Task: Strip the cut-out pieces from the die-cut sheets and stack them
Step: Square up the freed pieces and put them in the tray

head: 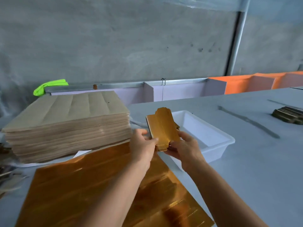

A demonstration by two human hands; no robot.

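- Now both hands pinch a small bundle of gold cut-out pieces above the table: left hand clamped on its left edge, right hand clamped on its lower right.
- Pieces: shiny gold, notched ends, dotted perforation lines.
- Gold die-cut sheet flat underneath; brown sheet stack left; white tray right.
- Grey table, concrete wall.

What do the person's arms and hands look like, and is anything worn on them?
Both forearms are bare as far as the picture shows: no sleeves and no gloves. The left hand and the right hand show no rings, watch or bracelet. The fingers are uncovered.
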